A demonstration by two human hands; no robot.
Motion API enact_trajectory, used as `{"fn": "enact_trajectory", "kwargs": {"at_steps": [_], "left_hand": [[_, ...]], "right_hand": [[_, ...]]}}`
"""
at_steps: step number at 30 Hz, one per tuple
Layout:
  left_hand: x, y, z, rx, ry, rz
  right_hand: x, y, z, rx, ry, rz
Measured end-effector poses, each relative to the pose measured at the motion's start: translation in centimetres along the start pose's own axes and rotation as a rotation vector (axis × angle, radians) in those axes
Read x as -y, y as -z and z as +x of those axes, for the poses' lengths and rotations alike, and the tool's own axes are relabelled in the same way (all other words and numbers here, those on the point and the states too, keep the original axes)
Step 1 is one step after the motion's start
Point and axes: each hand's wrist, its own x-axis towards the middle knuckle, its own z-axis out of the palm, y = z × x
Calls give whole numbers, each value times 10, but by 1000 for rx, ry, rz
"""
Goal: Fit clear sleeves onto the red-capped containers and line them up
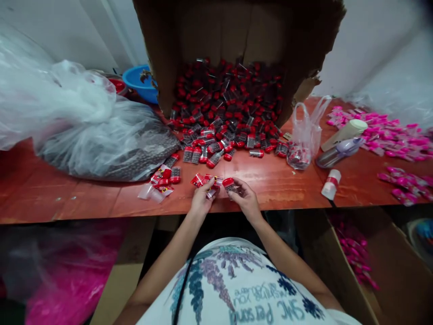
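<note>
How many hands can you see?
2. The left hand is over the front of the table, holding red packets; the right hand is beside it, holding a red-capped jar.

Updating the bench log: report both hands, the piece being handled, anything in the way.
Right hand holding a red-capped container. Left hand holding red packets. Pile of similar containers beyond both hands, touching neither.

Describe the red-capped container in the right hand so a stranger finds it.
Find the big, torn brown cardboard box on the reddish table. Before it, near the table's front edge, is the right hand. That hand holds the red-capped clear plastic container, unlike the lookalikes piled loose.
</note>
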Motion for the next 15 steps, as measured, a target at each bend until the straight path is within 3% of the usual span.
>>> {"fn": "enact_trajectory", "kwargs": {"at_steps": [15], "left_hand": [[-2, 4, -4, -12, -81, 20]], "right_hand": [[4, -8, -6, 1, 10, -57]]}}
